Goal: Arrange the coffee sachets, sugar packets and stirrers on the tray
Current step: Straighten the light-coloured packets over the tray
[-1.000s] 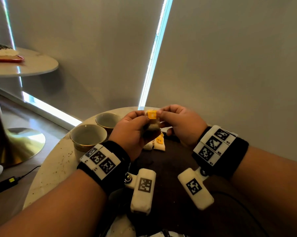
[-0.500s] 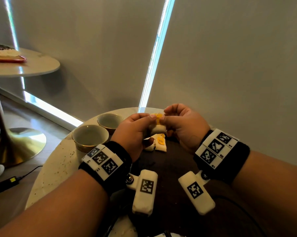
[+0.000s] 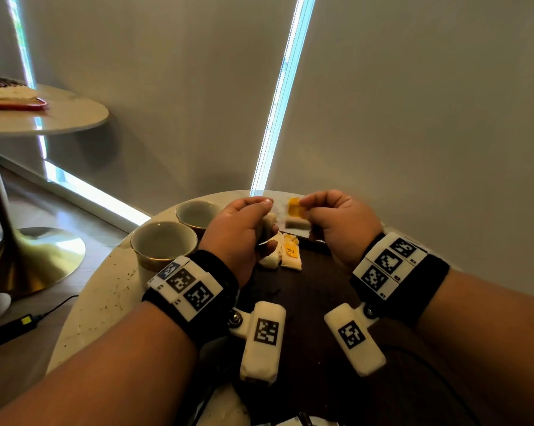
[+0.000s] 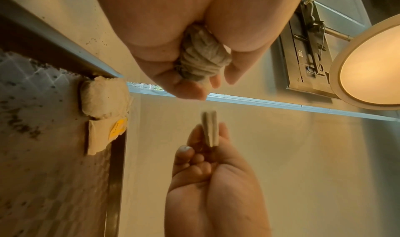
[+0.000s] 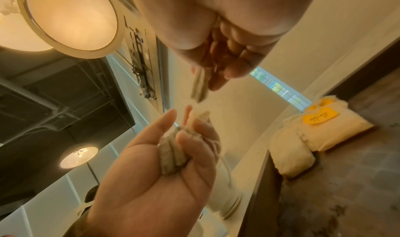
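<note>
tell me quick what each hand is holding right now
Left hand: curled round a bunch of crumpled sachets.
Right hand: pinching a flat sachet with a yellow label.

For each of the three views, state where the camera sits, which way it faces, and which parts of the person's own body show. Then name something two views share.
Head: worn high, facing forward and down at the tray; shows both forearms, left hand and right hand.
Left wrist: under the left hand, facing along it and up towards the ceiling; shows both hands.
Right wrist: under the right hand, facing likewise; shows both hands.
Shared: the yellow-labelled sachet lying on the tray appears in all three.
</note>
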Motion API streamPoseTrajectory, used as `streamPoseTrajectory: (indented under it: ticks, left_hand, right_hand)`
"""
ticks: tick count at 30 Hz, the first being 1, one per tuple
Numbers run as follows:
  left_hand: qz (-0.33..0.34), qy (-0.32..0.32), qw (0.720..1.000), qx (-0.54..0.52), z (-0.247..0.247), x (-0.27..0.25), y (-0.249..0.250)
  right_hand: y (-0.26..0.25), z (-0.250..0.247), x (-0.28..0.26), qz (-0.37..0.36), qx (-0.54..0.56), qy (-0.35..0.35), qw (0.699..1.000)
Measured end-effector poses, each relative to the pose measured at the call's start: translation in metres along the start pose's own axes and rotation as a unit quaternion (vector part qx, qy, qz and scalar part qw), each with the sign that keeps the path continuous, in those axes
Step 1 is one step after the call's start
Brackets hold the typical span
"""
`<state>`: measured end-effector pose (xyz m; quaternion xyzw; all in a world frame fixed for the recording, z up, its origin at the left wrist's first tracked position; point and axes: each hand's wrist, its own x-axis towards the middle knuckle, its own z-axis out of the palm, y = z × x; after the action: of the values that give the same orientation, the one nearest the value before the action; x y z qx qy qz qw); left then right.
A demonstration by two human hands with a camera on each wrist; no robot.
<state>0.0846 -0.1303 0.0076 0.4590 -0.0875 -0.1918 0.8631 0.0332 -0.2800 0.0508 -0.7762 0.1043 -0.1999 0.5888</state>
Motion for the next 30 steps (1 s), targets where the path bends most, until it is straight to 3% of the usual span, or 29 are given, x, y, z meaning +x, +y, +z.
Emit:
streamPoseTrajectory:
  ticks: [4,13,23,30]
  left_hand:
    - [-0.027,0.026,0.997,-0.071,0.002,-0.001,0.007]
    - [-0.040,0.053,0.990,-0.122,0.002,-0.001,0.008]
    - [0.011,0.029,0.996,-0.081,0.004,-0.003,0.005]
    - [-0.002,0.044,0.996,-0.079,0.004,-0.004,0.004]
  right_hand:
    - [0.012,-0.010,0.014,0.038,-0.034,0.043,0.998]
    - [0.029,-0.011,0.017,0.157,-0.190,-0.052,0.968]
    - [0.037,-0.007,0.020,0.203,-0.241,-0.102,0.944]
    - [0.039,-0.006,0.026,0.196,-0.278,-0.080,0.937]
